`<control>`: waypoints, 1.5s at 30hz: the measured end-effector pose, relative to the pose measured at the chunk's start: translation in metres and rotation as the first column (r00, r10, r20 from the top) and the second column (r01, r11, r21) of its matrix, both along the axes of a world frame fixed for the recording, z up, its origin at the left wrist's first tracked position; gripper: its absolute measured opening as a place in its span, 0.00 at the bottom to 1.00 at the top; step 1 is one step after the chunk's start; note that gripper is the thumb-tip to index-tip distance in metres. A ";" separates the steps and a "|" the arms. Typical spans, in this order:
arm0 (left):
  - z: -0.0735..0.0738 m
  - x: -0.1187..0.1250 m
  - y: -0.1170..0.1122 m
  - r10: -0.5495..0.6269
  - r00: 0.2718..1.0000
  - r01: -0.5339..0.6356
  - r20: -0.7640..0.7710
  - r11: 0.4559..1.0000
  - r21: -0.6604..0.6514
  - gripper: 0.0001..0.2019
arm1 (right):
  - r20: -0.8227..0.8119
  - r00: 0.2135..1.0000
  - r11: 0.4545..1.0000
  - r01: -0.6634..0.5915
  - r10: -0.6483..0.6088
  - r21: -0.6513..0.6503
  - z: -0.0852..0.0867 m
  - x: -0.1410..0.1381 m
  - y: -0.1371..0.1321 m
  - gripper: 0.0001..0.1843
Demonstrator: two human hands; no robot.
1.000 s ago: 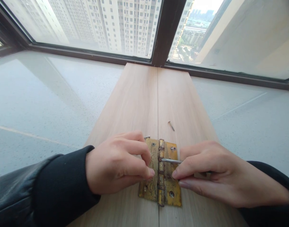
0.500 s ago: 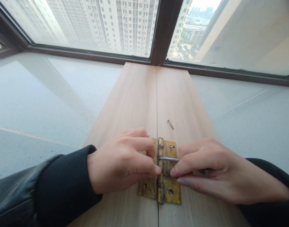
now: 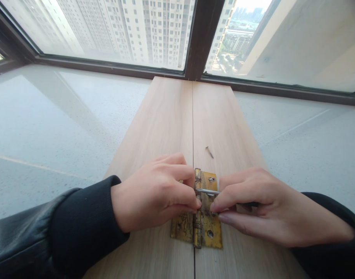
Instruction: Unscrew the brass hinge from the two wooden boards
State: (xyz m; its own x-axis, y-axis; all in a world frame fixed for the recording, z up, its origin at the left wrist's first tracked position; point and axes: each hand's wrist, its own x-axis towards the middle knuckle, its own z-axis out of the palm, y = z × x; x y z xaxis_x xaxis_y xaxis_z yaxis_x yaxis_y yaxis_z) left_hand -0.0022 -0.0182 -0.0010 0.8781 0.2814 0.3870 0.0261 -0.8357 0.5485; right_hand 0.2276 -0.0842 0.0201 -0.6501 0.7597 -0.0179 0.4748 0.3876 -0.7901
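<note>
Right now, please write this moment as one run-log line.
left hand: partly covering hinge, grip unclear | right hand: holding screwdriver, tip at hinge | screw: on right board

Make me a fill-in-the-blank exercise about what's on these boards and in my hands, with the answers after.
1. The right hand holds a ____, its metal shaft over the hinge.
2. The hinge spans ____ wooden boards lying side by side.
3. A loose screw lies on the ____ board, left or right.
4. The left sleeve cuff is ____ in colour.

Missing words: screwdriver; two; right; black.
</note>
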 end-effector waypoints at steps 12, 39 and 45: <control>-0.003 -0.004 0.000 -0.026 0.996 0.032 0.087 0.997 -0.069 0.05 | 0.020 1.000 0.999 -0.024 0.025 -0.023 0.000 0.003 0.001 0.09; -0.004 -0.005 0.003 0.015 0.996 -0.007 0.084 0.995 -0.103 0.04 | -0.037 0.998 0.998 -0.045 0.044 -0.033 -0.002 0.002 0.001 0.07; -0.005 -0.005 0.003 -0.053 0.993 0.067 0.103 0.988 -0.136 0.02 | -0.019 1.000 1.000 -0.021 0.021 -0.011 -0.003 0.003 0.000 0.06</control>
State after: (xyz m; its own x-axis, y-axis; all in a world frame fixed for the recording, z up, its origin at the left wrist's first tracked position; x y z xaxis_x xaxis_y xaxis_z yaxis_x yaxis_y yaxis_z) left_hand -0.0071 -0.0152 -0.0062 0.8543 0.2862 0.4340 -0.0823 -0.7498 0.6565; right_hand 0.2305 -0.0842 0.0170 -0.6664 0.7455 -0.0137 0.4513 0.3887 -0.8032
